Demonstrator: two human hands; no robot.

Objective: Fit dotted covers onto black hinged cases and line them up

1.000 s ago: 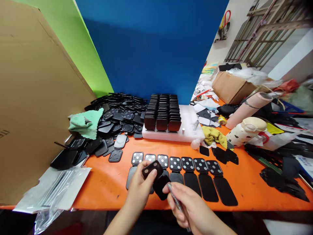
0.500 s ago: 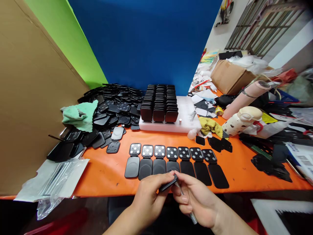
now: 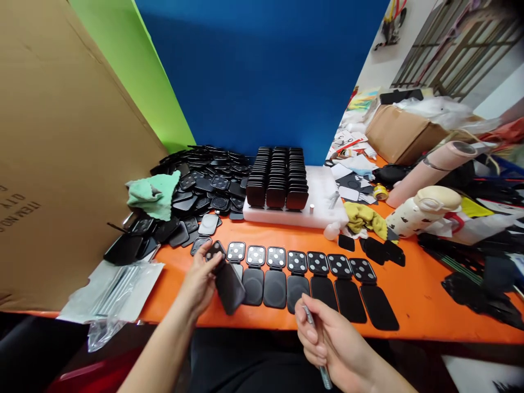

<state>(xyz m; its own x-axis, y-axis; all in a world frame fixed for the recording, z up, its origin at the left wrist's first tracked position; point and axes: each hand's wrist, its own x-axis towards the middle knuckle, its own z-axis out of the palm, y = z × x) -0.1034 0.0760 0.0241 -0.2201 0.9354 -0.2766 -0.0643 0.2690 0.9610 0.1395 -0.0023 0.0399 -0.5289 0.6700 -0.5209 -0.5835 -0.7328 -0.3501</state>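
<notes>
My left hand (image 3: 199, 284) pinches an unfolded black hinged case (image 3: 230, 289) by its dotted square panel; the longer plain panel hangs tilted toward me. It is at the left end of a row of similar unfolded cases (image 3: 276, 286) on the orange table, whose square panels carry round silvery dots. Near the table's front edge, my right hand (image 3: 323, 341) is closed around a slim metal tool with a ridged handle (image 3: 325, 376). The tool's tip is hidden by my fingers.
A heap of black cases (image 3: 204, 169) lies at the back left beside a green cloth (image 3: 153, 196). Upright black cases stand on a white foam block (image 3: 319, 188). At the right are a yellow cloth (image 3: 362, 215), a patterned bottle (image 3: 421, 213) and a pink flask (image 3: 434, 172).
My hands have moved apart. The left has carried the case to the row's left end, and the case is now unfolded. The right still holds the metal tool. The view has shifted left.
</notes>
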